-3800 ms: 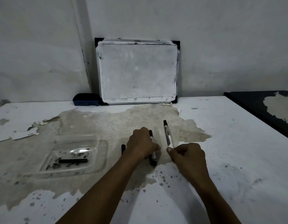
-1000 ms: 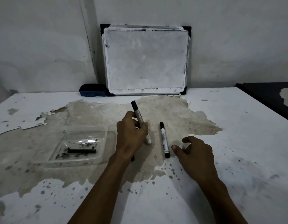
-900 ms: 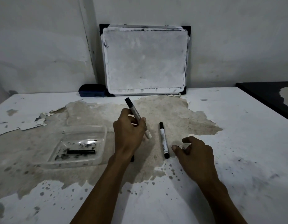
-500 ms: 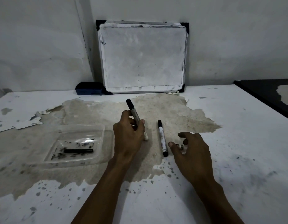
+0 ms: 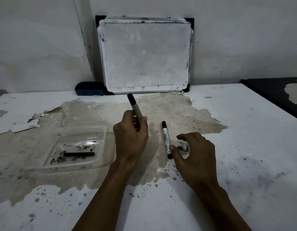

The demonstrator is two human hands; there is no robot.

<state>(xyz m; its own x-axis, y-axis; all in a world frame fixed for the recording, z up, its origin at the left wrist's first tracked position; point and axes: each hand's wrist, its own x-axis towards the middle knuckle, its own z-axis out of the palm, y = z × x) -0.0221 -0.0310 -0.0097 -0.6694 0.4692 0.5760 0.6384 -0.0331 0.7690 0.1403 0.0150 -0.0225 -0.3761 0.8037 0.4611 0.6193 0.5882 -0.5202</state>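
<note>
My left hand (image 5: 130, 139) grips one raised marker (image 5: 135, 107); the second marker (image 5: 166, 140) lies ungrasped beside my right hand (image 5: 194, 152), fingers loosely spread

Smudged whiteboard (image 5: 145, 55) propped upright against the wall (image 5: 36, 47) at the back of the worktop (image 5: 244, 130). Dark blue eraser (image 5: 88, 89) just beside its lower left corner. Clear plastic tray (image 5: 81, 128) on the worn patch at left, holding a black stick (image 5: 78, 154) and dark flecks.
</note>
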